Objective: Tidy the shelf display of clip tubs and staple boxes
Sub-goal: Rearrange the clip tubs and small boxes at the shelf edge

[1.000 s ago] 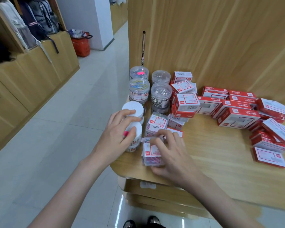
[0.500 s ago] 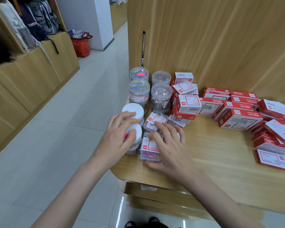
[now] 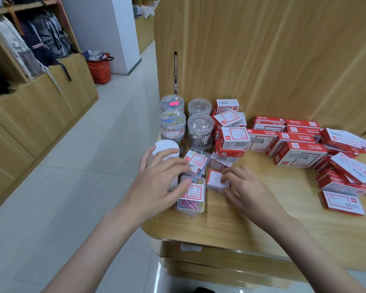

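Observation:
Round clear clip tubs (image 3: pixel 173 125) stand in two rows at the shelf's left end, with a white-lidded tub (image 3: pixel 166 150) in front of them. My left hand (image 3: pixel 156 185) reaches over a second white tub, and its fingertips touch the clear box of coloured clips (image 3: pixel 191 196). A second clear clip box (image 3: pixel 197 162) lies behind it. My right hand (image 3: pixel 244 188) grips a small white staple box (image 3: pixel 215 179) just right of the clip boxes. Red and white staple boxes (image 3: pixel 300 157) lie in loose piles to the right.
The wooden shelf (image 3: pixel 273 225) has a rounded front left corner and a tall wooden back panel (image 3: pixel 262 49). A tiled aisle runs to the left, with wooden cabinets, hanging backpacks (image 3: pixel 44 37) and a red basket (image 3: pixel 99 69) beyond it.
My right hand has left the coloured clip box and moved right onto the small white staple box. My left hand has stretched its fingers from the white tub across to the clip box.

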